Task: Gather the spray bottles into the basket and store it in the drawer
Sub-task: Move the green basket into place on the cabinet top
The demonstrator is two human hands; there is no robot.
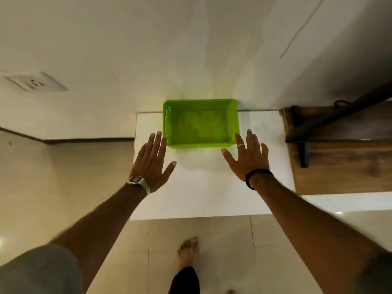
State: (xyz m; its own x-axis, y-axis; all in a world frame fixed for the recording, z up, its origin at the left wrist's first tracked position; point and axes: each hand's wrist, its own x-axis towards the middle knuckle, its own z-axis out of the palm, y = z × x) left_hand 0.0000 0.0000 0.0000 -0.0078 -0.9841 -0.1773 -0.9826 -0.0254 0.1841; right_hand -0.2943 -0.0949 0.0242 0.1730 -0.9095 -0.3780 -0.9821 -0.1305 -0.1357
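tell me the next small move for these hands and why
Probably close both hands onto the short sides of the green basket. The left hand and right hand are open, spread either side of its near edge on the white surface, neither clearly gripping it. The basket looks empty and no spray bottles show.

The rectangular plastic basket [201,124] is bright lime green, its side walls pierced with small slots; the flat tabletop [197,192] beneath is plain white; the wooden shelf [339,166] shows dark brown grain; the glossy floor tiles [201,240] are pale beige; the metal wristwatch [137,181] is silver; the wristband [256,177] is black.
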